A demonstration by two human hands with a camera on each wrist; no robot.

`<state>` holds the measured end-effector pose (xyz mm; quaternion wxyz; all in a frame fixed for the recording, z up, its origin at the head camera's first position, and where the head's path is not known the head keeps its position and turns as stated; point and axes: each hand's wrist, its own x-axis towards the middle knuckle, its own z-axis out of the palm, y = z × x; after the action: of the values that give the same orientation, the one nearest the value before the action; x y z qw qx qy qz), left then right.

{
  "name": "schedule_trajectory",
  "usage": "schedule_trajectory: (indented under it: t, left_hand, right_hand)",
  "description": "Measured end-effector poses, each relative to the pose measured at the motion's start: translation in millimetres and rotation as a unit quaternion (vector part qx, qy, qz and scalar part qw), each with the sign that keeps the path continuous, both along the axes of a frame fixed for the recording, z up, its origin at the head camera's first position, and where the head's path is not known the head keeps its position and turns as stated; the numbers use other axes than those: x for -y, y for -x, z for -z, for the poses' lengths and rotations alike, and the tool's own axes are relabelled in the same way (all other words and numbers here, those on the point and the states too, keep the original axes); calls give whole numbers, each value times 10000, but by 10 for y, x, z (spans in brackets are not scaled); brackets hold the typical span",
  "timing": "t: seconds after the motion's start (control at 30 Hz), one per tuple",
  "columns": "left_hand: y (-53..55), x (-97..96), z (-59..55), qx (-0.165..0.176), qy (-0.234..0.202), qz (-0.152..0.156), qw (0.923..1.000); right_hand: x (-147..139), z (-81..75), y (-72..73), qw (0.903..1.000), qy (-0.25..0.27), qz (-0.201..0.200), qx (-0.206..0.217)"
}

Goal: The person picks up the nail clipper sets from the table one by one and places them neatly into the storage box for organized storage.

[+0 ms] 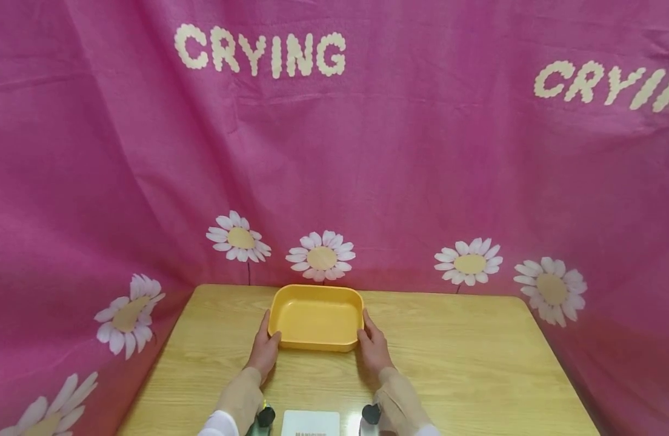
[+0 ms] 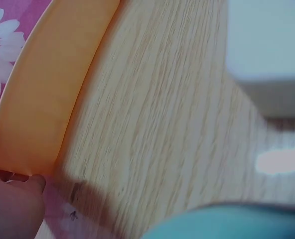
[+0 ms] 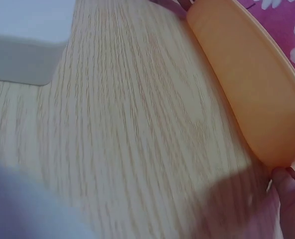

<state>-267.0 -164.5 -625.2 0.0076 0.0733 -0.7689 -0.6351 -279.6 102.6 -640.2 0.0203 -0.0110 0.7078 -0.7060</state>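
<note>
A yellow plastic tub (image 1: 317,348), rectangular with rounded corners and nothing inside, is at the far side of the wooden table. My left hand (image 1: 264,353) grips its left end, with the thumb at the near left corner. On the opposite end my right hand (image 1: 374,350) holds it the same way, thumb toward the near right corner. The tub's outer wall (image 2: 63,79) looks orange in the left wrist view, its lower edge close over the table. In the right wrist view the right hand (image 3: 293,204) grips the corner of the tub (image 3: 252,79).
A white box (image 1: 311,422) with faint lettering lies at the table's near edge, between the forearms. Dark round knobs (image 1: 266,416) show beside each forearm. A pink curtain (image 1: 367,151) with printed daisies hangs behind the table (image 1: 465,357) and along its sides.
</note>
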Motion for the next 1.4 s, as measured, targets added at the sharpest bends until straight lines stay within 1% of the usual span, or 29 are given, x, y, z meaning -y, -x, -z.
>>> schedule_trajectory:
  t: [0.07, 0.13, 0.17, 0.27, 0.3, 0.37, 0.43, 0.5, 0.6, 0.63, 0.77, 0.87, 1.0, 1.1, 1.23, 1.33, 1.4]
  left_hand:
    - [-1, -26, -3, -27, -78, 43, 10000]
    - [-8, -46, -3, -16, -136, 93, 9999]
    - [-13, -54, -1, 8, -164, 128, 9998]
    - [-25, -78, 6, 44, -194, 226, 9995]
    - [-32, -82, 7, 53, -180, 255, 9995]
    - [-37, -90, 9, 43, -162, 308, 9994]
    - [-38, -82, 7, -60, -141, 334, 9993]
    - [-38, -63, 1, -128, -128, 332, 9993]
    - [-36, -47, -5, -170, -138, 330, 9992]
    - [-38, -47, -7, -163, -171, 337, 9992]
    - [-52, -78, -4, -167, -164, 397, 9989]
    - [-78, -116, 4, -222, -143, 445, 9987]
    - [-114, -178, 20, -248, -45, 473, 9986]
    - [-136, -230, 19, -194, 30, 500, 9986]
    - [-154, -313, 12, -208, -75, 556, 9982]
    - [-168, -369, 17, -278, -173, 572, 9978]
    - [-178, -396, 24, -281, -243, 566, 9977]
  right_hand:
    - [-40, 1, -8, 9998, 206, -58, 42]
    - [-76, -1, -22, 9998, 193, -53, 25]
    - [-93, -3, -31, 9999, 112, -31, -35]
    - [-142, 0, -63, 9989, -371, 99, -260]
    - [-156, 2, -74, 9988, -382, 108, -291]
    - [-175, 10, -87, 9985, -387, 138, -359]
    - [-174, 13, -89, 9994, -152, 81, -301]
    - [-161, 14, -84, 9996, -67, 31, -264]
    - [-152, 17, -82, 9996, -180, 22, -209]
    - [-153, 20, -85, 9993, -290, 48, -225]
    - [-182, 38, -102, 9992, -224, 74, -310]
    - [-215, 48, -126, 9995, -19, 40, -321]
    - [-272, 52, -155, 9993, 334, 2, -137]
    - [-319, 55, -162, 9960, 891, -48, 20]
    - [-391, 63, -156, 9891, 1465, -98, 87]
    - [-449, 73, -160, 9883, 1521, -93, 63]
    - [-487, 80, -168, 9903, 1383, -111, -20]
